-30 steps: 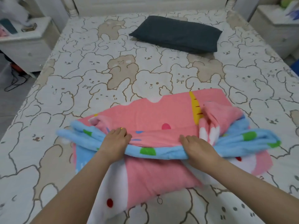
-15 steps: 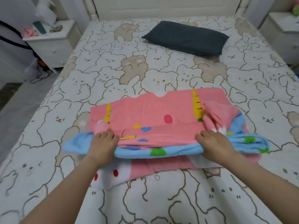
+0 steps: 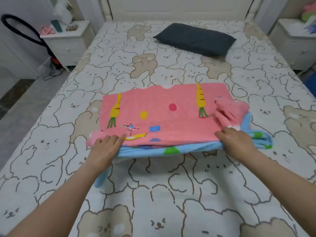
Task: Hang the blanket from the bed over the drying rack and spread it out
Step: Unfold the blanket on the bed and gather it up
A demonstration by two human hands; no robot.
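Straight ahead, a folded pink fleece blanket with yellow carrots, coloured dots and a pale blue border is lying across the middle of a wide bed covered in a cream sheet printed with outlined bears and rabbits. Both bare forearms are reaching in from the bottom of the view. The left hand is gripping the blanket's near left corner, its fingers lying on top of the pink layer and the thumb tucked out of sight below. The right hand is gripping the near right corner in the same way, fingers on top, just beside a bunched pink fold. The blue border is showing beneath both hands, and a blue strip is trailing out under the left wrist.

Farther back, a dark grey rectangular pillow is resting near the white headboard. A white bedside cabinet is standing left of the bed (its top is holding a teal upright item, something pink and a white plush figure; details are too small to tell). A second white cabinet is standing to the right, with colourful soft items on it.
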